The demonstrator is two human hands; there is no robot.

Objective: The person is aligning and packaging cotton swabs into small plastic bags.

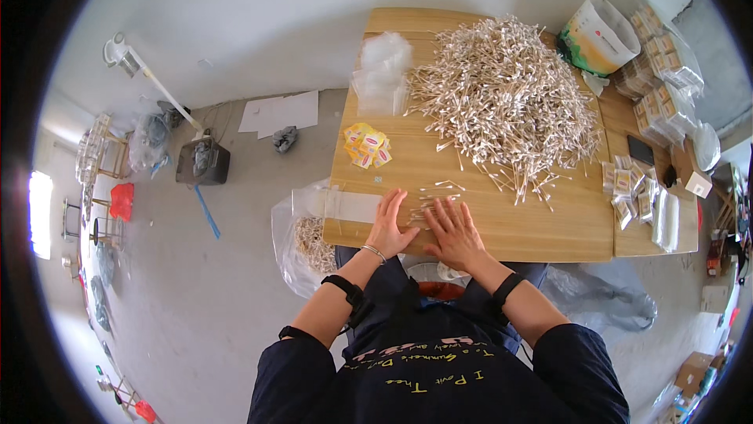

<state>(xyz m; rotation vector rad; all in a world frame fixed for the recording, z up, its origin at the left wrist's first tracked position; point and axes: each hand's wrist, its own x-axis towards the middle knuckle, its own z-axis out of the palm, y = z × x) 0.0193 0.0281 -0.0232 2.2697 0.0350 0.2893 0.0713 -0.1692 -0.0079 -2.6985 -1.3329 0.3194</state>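
Near the front edge of the wooden table [541, 224], my left hand [387, 224] lies with fingers stretched out, its fingertips beside a flat white rectangular piece [357, 206]. Just to its right, my right hand [455, 237] rests palm down with fingers spread over a few loose cotton swabs [421, 213]. More single swabs [445, 185] lie just beyond the fingertips. A large heap of cotton swabs [506, 98] covers the middle of the table. Yellow-and-white printed cards [366, 145] sit at the left, with clear plastic bags [382, 90] behind them.
At the right stand stacked packs [665, 114], loose small packs [627, 185], a dark phone-like slab [640, 150] and a white-green-orange sack [600, 36]. A clear bag of swabs [314, 243] hangs by the left corner. A dark bin [203, 161] stands on the floor.
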